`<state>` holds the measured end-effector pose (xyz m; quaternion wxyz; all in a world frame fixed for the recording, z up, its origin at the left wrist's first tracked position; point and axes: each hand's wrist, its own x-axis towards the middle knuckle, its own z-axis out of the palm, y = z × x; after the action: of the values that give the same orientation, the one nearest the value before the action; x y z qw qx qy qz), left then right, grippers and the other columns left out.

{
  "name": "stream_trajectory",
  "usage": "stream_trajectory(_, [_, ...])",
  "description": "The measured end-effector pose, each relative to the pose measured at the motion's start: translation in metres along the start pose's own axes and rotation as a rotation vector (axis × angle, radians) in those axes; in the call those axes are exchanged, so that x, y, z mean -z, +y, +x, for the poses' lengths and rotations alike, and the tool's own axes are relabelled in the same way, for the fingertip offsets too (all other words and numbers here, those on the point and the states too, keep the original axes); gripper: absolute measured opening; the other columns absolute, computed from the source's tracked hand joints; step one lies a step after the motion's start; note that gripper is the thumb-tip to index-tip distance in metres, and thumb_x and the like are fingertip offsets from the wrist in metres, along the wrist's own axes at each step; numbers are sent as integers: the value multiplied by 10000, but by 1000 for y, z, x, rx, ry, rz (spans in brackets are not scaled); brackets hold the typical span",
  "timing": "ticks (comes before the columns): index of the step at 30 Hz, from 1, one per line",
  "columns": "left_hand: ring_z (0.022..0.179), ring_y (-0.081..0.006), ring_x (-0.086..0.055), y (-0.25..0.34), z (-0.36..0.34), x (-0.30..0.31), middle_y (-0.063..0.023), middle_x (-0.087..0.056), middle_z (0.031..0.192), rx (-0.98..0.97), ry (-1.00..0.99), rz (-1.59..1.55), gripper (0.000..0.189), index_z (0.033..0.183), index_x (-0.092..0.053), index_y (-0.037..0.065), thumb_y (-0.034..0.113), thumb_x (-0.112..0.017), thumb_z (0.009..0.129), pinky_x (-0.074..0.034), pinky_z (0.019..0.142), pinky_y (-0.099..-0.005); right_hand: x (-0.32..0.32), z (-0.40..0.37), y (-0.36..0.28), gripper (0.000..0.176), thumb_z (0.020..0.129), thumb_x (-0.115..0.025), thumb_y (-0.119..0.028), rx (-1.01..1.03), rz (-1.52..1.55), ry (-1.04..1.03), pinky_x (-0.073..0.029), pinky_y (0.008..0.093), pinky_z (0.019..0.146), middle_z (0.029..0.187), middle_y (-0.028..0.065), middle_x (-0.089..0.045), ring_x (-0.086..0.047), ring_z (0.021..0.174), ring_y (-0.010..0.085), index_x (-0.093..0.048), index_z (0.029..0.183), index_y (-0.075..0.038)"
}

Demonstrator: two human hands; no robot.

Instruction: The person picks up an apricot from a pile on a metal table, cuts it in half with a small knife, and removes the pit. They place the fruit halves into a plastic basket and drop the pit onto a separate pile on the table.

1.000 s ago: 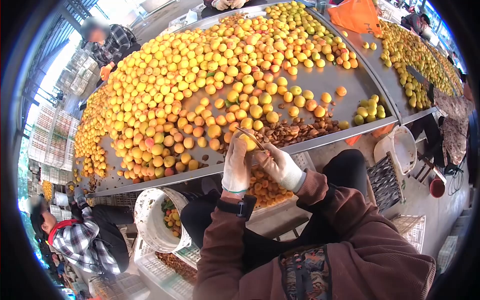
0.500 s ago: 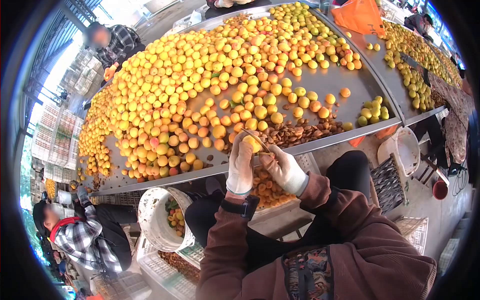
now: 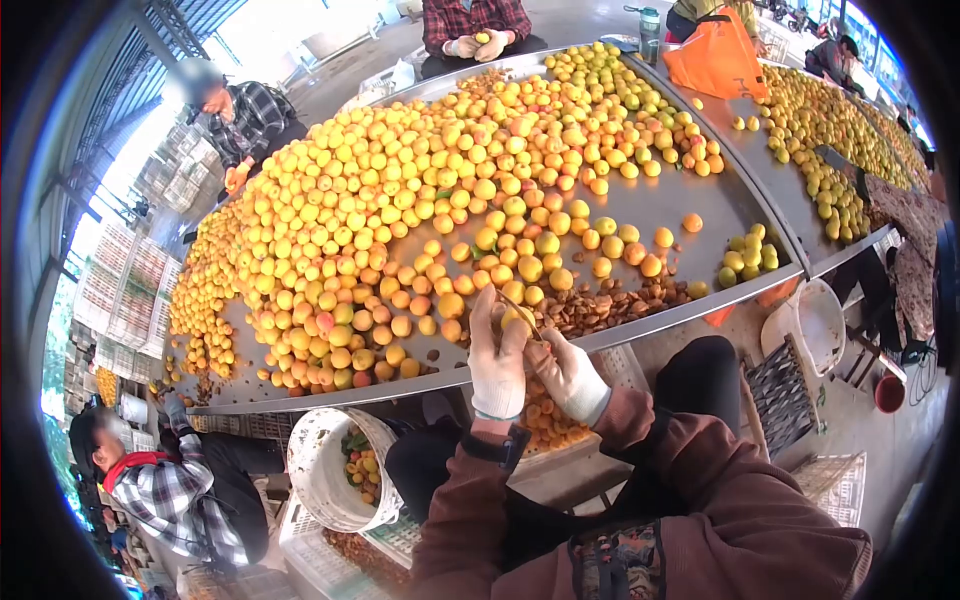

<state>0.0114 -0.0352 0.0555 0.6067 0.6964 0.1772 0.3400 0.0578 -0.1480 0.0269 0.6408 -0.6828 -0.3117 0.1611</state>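
Above the metal table's near edge, my gloved left hand is closed around a yellow apricot. My gloved right hand, close beside it, grips a thin, narrow tool that lies against the fruit; it looks like a slim knife, though its handle is hidden in my fingers. Just beyond my hands, brown apricot pits lie in a pile on the table. Loose whole apricots sit behind them. Below my hands, a crate holds orange apricot halves, partly covered by my right hand and arms.
A large heap of apricots covers much of the metal table. A white bucket with some fruit stands left of my legs, and another white bucket is at right. Co-workers sit around the table. An orange bag lies on it.
The view has tilted up slightly, showing more of the co-worker across the table. My hands stay together on the apricot, with the thin tool still against it.
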Motion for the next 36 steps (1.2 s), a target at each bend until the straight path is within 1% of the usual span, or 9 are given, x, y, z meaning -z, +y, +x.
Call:
stream_trajectory(2, [1048, -167, -528, 4, -2, -4, -97, -522, 1216, 74, -2, -94, 451, 1351, -426, -19, 105, -540, 932, -450, 898, -285, 0, 0, -10, 286, 977, -512, -273, -24, -162, 1, -453, 303, 608, 704, 131, -524, -505, 650, 171, -492, 1000, 11])
stream_trajectory(3, [985, -155, -539, 2, 0, -6, -87, -554, 1153, 158, 52, -190, 421, 1340, -442, -10, 168, -505, 964, -459, 852, -271, -2, 0, -8, 286, 973, -512, -301, -35, -230, 13, -475, 362, 600, 696, 211, -552, -588, 627, 352, -484, 984, -17])
stream_trajectory(6, [800, -150, -569, -11, -1, -8, -76, -615, 957, 345, 75, -482, 445, 1271, -500, 3, 358, -429, 1013, -491, 712, -272, -8, 0, 5, 382, 903, -561, -420, -88, -301, 32, -461, 510, 560, 699, 236, -600, -601, 709, 457, -454, 966, -59])
stream_trajectory(10, [711, -160, -573, -6, -5, -5, -67, -620, 841, 394, 33, -574, 469, 1182, -539, 15, 434, -431, 1002, -491, 648, -284, 0, 0, 5, 406, 895, -556, -443, -81, -393, 2, -473, 523, 581, 707, 225, -618, -605, 715, 462, -445, 994, -65])
stream_trajectory(17, [821, -158, -608, -7, -8, 7, -68, -625, 966, 533, -126, -772, 381, 1214, -514, -5, 313, -462, 1011, -512, 737, -288, 0, 1, 25, 364, 926, -535, -390, -73, -282, -12, -474, 500, 630, 785, 261, -613, -610, 797, 455, -503, 1030, -43])
stream_trajectory(19, [937, -127, -571, -10, -3, 5, -45, -607, 1056, 392, -94, -316, 375, 1289, -471, -19, 218, -484, 999, -475, 819, -249, 1, 4, 31, 336, 933, -531, -368, -44, -145, -27, -473, 494, 625, 779, 262, -610, -611, 792, 450, -506, 1009, -41])
stream_trajectory(22, [951, -97, -536, -11, -3, -1, -26, -577, 1104, 134, -28, -290, 420, 1347, -458, 7, 193, -507, 973, -486, 764, -247, -2, 2, 20, 297, 940, -531, -336, 2, -27, -27, -471, 490, 605, 749, 256, -605, -610, 763, 447, -504, 986, -44])
stream_trajectory(31, [754, -118, -597, 0, -4, -5, -59, -653, 929, 430, -57, -515, 367, 1269, -513, 37, 246, -540, 968, -475, 614, -234, -3, 3, 10, 252, 899, -589, -260, 11, -239, 84, -471, 508, 571, 722, 238, -610, -600, 719, 464, -479, 995, -54])
stream_trajectory(36, [884, -147, -612, 14, 0, -7, -77, -661, 952, 92, -140, -168, 409, 1291, -453, 21, 242, -557, 964, -484, 739, -248, 2, 4, -8, 304, 867, -610, -209, -6, -126, 29, -497, 495, 612, 765, 245, -621, -611, 754, 453, -475, 1083, -41])
